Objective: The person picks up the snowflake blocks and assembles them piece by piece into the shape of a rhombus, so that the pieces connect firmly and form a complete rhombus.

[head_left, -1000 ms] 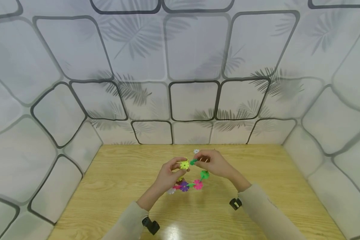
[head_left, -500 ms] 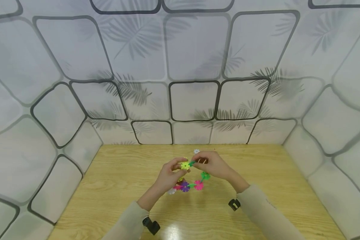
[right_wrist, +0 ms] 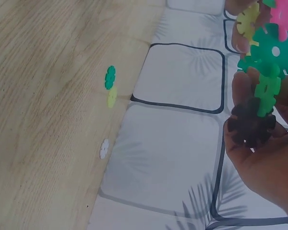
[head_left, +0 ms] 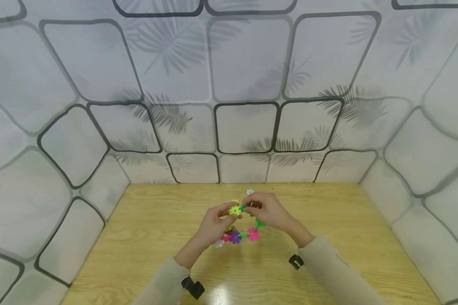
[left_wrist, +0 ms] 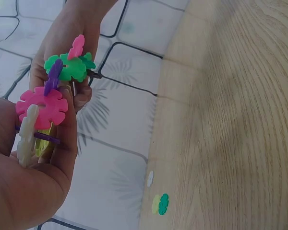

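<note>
On your left, the grey-cuffed sleeve (head_left: 163, 279) carries a black wrist camera (head_left: 193, 287); your left hand (head_left: 213, 224) pinches a yellow disc (head_left: 235, 211) between thumb and fingers, above the table (head_left: 156, 237); below those fingers hangs the notched-disc chain, running rightward from a white disc (head_left: 219, 243) through a purple disc (head_left: 235, 237), a light green disc (head_left: 244, 235) and a pink disc (head_left: 253, 234) to a green disc (head_left: 258, 224) near your other palm; at the yellow disc's right edge sits a dark green disc (head_left: 243, 208), gripped by your right hand (head_left: 271, 211), the two discs meeting there, though you cannot tell whether they interlock; a loose white disc (head_left: 249, 192) lies beyond, on the table near the patterned wall (head_left: 248, 127); the right wrist view adds a loose green disc (right_wrist: 110, 77) and a loose yellow disc (right_wrist: 112, 97) side by side, plus a dark disc (right_wrist: 252, 123) by your right palm; farthest right is the other wrist camera (head_left: 296, 262).
</note>
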`<state>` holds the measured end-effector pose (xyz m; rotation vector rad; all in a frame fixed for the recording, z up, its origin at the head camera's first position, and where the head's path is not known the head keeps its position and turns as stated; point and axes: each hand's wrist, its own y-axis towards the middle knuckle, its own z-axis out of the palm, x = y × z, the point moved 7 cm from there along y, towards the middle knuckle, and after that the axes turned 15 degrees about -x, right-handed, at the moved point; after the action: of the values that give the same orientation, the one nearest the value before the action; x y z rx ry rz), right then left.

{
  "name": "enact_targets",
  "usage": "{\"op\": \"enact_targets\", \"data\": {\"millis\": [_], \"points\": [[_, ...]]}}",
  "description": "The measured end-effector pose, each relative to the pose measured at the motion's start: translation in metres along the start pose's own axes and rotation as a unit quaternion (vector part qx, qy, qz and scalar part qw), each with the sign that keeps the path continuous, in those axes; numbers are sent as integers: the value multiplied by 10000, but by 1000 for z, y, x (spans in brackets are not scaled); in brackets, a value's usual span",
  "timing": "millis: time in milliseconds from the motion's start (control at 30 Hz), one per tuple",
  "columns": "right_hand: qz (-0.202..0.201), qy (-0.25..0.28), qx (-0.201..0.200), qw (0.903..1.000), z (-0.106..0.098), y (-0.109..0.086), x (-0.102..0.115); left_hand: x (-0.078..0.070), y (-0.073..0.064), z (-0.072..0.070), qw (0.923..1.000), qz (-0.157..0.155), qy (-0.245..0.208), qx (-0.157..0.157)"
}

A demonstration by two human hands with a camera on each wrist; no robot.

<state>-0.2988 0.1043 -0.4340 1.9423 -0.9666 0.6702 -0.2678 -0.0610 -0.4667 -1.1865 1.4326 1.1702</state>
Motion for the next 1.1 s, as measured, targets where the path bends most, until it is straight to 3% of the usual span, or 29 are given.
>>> {"op": "enact_targets", "data": {"millis": [567,867,1100], "points": [[-348,-238,-4,9991,2,3,13,-3,-2,-2,10000,68,-7,-70],[61,-384,-113,9992,4,4,3,2,-2,0,9995,-15,-31,-317],[77,-390,-202,9990,1,5,5,3,-2,1,9993,-11,53,-372]]}}
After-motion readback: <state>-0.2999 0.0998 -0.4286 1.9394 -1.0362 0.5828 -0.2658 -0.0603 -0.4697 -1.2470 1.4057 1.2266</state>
